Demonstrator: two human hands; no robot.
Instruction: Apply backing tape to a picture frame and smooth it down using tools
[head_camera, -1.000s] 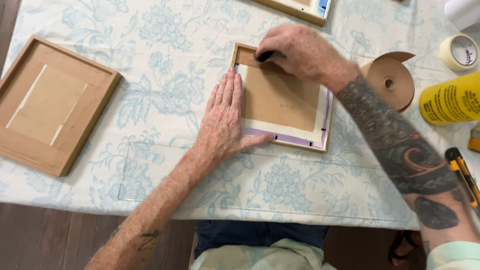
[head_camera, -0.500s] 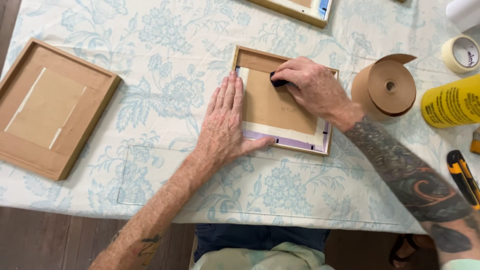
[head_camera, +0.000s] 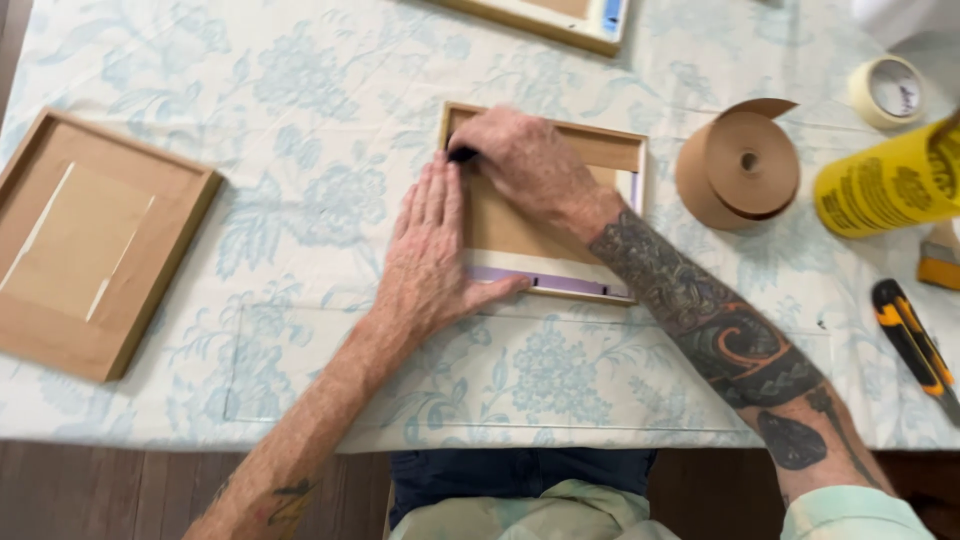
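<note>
The left hand (head_camera: 432, 262) lies flat and spread, pinning the face-down picture frame (head_camera: 548, 200) mid-table (head_camera: 300, 100). The right hand (head_camera: 528, 165) pinches a small dark tool (head_camera: 462, 154) at the frame's upper left corner, apparently pressing the backing down; the next move calls for steady pressure along that edge.

The left hand (head_camera: 432, 262) is lying flat, fingers extended, pressing on the picture frame's (head_camera: 615, 150) left edge. The right hand (head_camera: 527, 165) is curling over the frame's upper-left corner, tattooed forearm angling back.
</note>
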